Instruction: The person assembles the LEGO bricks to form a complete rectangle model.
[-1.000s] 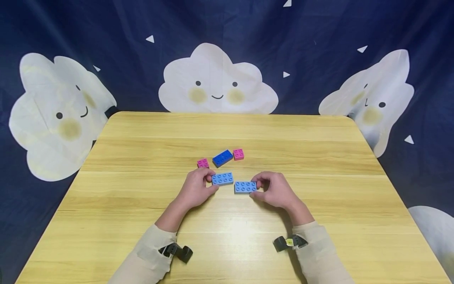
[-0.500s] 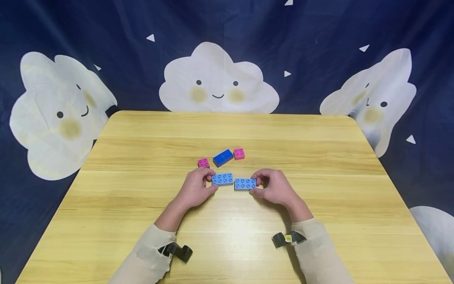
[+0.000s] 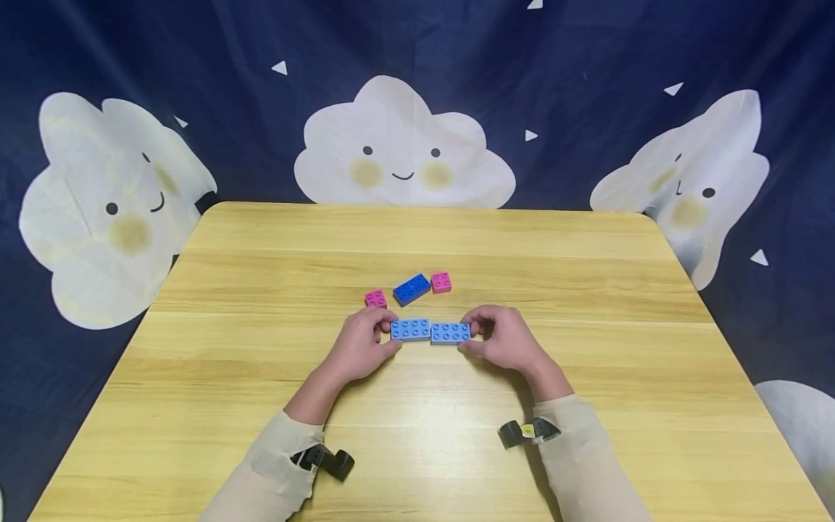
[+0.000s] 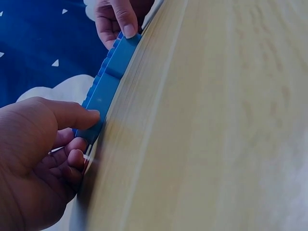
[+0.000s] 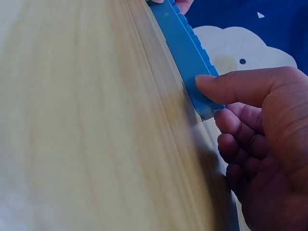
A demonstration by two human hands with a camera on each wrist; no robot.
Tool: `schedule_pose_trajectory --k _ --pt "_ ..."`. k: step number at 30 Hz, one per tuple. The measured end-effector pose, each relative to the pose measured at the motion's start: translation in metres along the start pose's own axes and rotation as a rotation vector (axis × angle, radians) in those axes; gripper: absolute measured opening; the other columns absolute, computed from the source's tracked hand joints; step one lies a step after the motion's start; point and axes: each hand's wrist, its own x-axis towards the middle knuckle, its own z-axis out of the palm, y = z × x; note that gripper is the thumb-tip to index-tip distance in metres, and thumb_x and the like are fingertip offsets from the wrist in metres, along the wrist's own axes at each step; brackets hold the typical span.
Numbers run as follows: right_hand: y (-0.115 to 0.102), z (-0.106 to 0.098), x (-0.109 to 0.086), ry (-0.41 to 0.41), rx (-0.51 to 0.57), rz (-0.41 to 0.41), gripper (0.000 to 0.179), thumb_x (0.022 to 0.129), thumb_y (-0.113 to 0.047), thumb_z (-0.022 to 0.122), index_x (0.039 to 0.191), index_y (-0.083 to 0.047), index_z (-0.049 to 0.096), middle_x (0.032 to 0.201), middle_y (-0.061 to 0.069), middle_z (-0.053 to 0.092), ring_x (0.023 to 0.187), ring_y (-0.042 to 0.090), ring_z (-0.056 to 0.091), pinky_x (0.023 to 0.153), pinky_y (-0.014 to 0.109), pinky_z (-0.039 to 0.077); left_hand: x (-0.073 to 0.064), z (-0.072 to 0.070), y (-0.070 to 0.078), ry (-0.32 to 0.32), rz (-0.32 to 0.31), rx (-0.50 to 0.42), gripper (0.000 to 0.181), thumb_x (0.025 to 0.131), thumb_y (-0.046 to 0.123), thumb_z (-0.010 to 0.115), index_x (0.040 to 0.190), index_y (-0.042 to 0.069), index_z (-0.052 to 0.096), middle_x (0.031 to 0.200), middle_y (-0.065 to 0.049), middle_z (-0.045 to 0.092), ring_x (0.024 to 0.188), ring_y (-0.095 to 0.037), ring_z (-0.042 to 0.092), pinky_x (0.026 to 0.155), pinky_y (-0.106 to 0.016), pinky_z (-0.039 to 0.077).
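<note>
Two light blue building bricks lie end to end on the wooden table (image 3: 417, 442), studs up. My left hand (image 3: 361, 346) pinches the left light blue brick (image 3: 410, 330) at its outer end, thumb on the near side. At the opposite end of the pair, my right hand (image 3: 507, 338) holds the right light blue brick (image 3: 450, 334) between thumb and fingers. In the left wrist view the left brick (image 4: 100, 103) and the right brick (image 4: 122, 57) meet at a thin seam. The right wrist view has the right thumb pressed on the right brick (image 5: 185, 62).
Behind the hands lies a dark blue brick (image 3: 412, 289), with one pink brick (image 3: 441, 282) close to its right end. Another pink brick (image 3: 375, 298) sits just beyond the left fingers. A dark blue curtain (image 3: 554, 72) with clouds hangs behind the table.
My right hand has slid its light blue brick away from me, from a nearer offset position to almost level with the left one. The left hand and its brick have stayed nearly still.
</note>
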Motion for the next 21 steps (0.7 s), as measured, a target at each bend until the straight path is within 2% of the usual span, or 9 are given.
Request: schedule_pose_trajectory --k 21 --pt "-0.0042 -0.0048 0.0093 -0.034 -0.001 0.001 0.035 0.070 -0.008 0.090 0.101 -0.005 0.073 0.080 0.003 0.062 0.072 0.020 0.055 0.068 0.034 0.046 0.0000 -0.0021 0.0020 0.002 0.020 -0.019 0.034 0.080 0.008 0.083 0.109 0.000 0.067 0.086 -0.004 0.055 0.070 -0.017 0.048 0.066 -0.034 0.042"
